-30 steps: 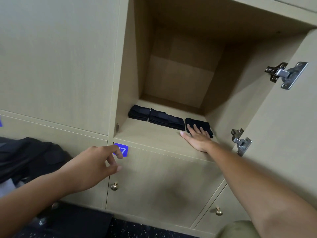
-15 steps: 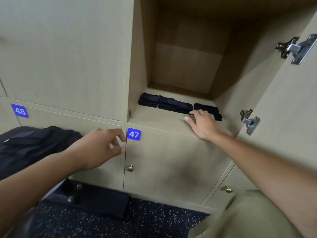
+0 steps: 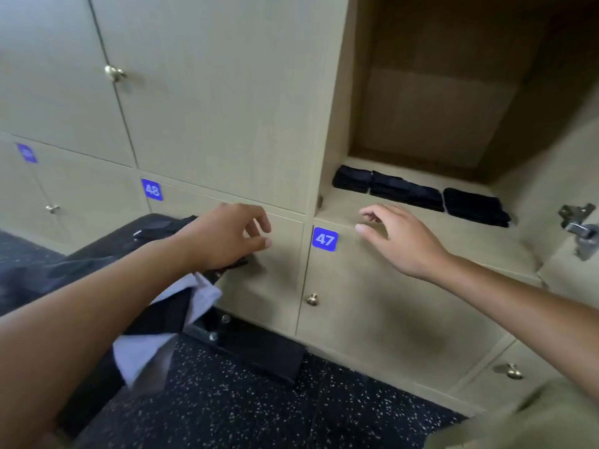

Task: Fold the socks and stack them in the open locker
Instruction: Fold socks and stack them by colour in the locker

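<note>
Three folded black sock bundles lie in a row on the floor of the open locker (image 3: pixel 356 209): one at the left (image 3: pixel 351 179), one in the middle (image 3: pixel 405 191), one at the right (image 3: pixel 474 206). My right hand (image 3: pixel 398 236) hovers in front of the locker's lower edge, fingers relaxed and empty, apart from the socks. My left hand (image 3: pixel 223 236) hangs over a black bench (image 3: pixel 97 254) at the left with loosely curled fingers and holds nothing. Dark and white cloth (image 3: pixel 162 322) lies under my left forearm.
Closed wooden locker doors with brass knobs (image 3: pixel 311 299) surround the open one; blue tags read 47 (image 3: pixel 324 239) and 48 (image 3: pixel 152 189). The open door's metal hinge (image 3: pixel 580 226) sticks out at the right. Below is black speckled flooring (image 3: pixel 243 400).
My right hand has lifted off the locker floor and drawn back to the left, away from the right sock bundle. The view has swung left and down; my left hand moved over the bench.
</note>
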Motion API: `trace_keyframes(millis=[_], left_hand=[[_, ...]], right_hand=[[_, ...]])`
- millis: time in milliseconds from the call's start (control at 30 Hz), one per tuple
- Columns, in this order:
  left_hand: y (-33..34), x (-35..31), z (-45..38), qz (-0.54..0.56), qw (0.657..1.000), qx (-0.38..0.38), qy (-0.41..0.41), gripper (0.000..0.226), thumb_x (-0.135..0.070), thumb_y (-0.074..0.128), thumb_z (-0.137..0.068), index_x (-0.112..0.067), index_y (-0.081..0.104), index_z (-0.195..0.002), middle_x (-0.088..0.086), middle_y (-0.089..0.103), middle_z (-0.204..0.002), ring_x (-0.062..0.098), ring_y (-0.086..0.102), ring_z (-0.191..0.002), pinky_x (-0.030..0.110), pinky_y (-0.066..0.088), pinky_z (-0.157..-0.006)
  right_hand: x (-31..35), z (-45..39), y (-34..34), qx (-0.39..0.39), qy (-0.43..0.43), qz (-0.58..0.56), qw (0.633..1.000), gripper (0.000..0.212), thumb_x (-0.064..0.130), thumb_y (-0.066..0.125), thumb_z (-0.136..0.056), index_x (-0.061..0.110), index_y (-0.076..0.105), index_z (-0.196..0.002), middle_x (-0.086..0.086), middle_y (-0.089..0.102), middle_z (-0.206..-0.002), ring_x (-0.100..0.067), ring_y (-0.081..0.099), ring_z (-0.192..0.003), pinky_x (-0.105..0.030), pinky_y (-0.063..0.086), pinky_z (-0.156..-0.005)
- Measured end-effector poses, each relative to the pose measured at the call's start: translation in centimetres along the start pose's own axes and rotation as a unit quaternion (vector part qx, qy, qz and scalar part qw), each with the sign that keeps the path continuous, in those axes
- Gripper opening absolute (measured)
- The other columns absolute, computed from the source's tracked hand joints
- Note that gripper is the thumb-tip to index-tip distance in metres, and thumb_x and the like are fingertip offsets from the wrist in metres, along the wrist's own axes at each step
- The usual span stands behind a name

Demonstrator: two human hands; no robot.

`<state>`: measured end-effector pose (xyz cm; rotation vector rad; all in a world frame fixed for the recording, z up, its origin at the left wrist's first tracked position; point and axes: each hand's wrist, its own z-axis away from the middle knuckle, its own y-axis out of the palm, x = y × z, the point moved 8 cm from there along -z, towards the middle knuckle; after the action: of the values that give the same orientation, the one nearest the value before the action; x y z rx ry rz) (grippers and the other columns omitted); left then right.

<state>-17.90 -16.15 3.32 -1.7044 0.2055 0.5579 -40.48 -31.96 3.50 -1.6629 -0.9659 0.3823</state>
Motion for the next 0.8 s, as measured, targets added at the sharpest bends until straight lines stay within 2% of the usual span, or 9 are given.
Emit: trace_keyframes(millis=[67,300,433,567,633,733,800], left_hand=[[-1.1,1.3,0.3,-0.003,1.000,-0.017,-0.015,0.014,-0.037,0.071,-0.090,-0.030,0.067,-0.101,-0.014,0.070,-0.088,0.012,0.065,-0.084,0.034,0.052,-0.084],[-6.4,7.1,2.9,0.014,0.991,-0.094,-0.096,0.018,-0.034,0.072,-0.092,-0.021,0.067,-0.104,-0.007,0.067,-0.092,0.012,0.063,-0.083,0.026,0.046,-0.072],[-8.6,10.5,5.1,0.004,0.981,-0.122,-0.152,0.020,-0.035,0.073,-0.091,-0.020,0.068,-0.102,-0.007,0.070,-0.093,0.014,0.065,-0.083,0.023,0.046,-0.070],[-10.2,12.8,7.1,-0.008,0.972,-0.131,-0.193,0.020,-0.035,0.073,-0.091,-0.018,0.070,-0.101,-0.006,0.073,-0.094,0.013,0.067,-0.082,0.020,0.044,-0.066],[-11.0,13.9,8.3,-0.021,0.968,-0.130,-0.212,0.022,-0.036,0.073,-0.091,-0.017,0.070,-0.103,-0.004,0.072,-0.097,0.012,0.064,-0.082,0.021,0.043,-0.067],[-11.4,16.2,9.7,-0.025,0.962,-0.121,-0.243,0.026,-0.038,0.073,-0.092,-0.017,0.069,-0.105,-0.001,0.071,-0.103,0.020,0.065,-0.093,0.030,0.045,-0.079],[-11.2,17.8,10.4,-0.023,0.958,-0.110,-0.262,0.026,-0.039,0.074,-0.091,-0.017,0.069,-0.105,0.001,0.071,-0.106,0.020,0.066,-0.094,0.032,0.045,-0.082]], right_hand=[[2.1,-0.4,0.8,0.012,-0.033,0.008,0.999,0.039,0.049,0.047,-0.102,0.026,0.055,-0.133,0.008,0.059,-0.130,-0.011,0.049,-0.123,-0.032,0.043,-0.097],[10.1,-3.4,4.2,0.026,-0.126,-0.016,0.992,0.040,0.047,0.049,-0.102,0.023,0.056,-0.134,0.006,0.059,-0.133,-0.014,0.048,-0.125,-0.028,0.037,-0.092],[14.5,-5.3,6.7,0.035,-0.164,-0.042,0.985,0.040,0.046,0.050,-0.102,0.021,0.057,-0.132,0.003,0.059,-0.133,-0.018,0.049,-0.127,-0.034,0.040,-0.099],[17.9,-6.7,9.7,0.054,-0.185,-0.054,0.980,0.038,0.044,0.052,-0.101,0.020,0.058,-0.130,0.001,0.061,-0.131,-0.022,0.051,-0.125,-0.035,0.040,-0.097],[19.3,-7.4,11.1,0.062,-0.192,-0.067,0.977,0.036,0.043,0.054,-0.101,0.020,0.058,-0.128,0.001,0.062,-0.129,-0.023,0.053,-0.123,-0.035,0.042,-0.094],[21.2,-8.5,12.8,0.070,-0.192,-0.100,0.974,0.034,0.042,0.056,-0.100,0.020,0.060,-0.126,0.001,0.063,-0.127,-0.024,0.056,-0.121,-0.036,0.045,-0.095],[22.2,-9.3,14.0,0.077,-0.181,-0.131,0.972,0.033,0.041,0.057,-0.099,0.020,0.061,-0.124,-0.001,0.065,-0.124,-0.024,0.057,-0.118,-0.037,0.047,-0.095]])
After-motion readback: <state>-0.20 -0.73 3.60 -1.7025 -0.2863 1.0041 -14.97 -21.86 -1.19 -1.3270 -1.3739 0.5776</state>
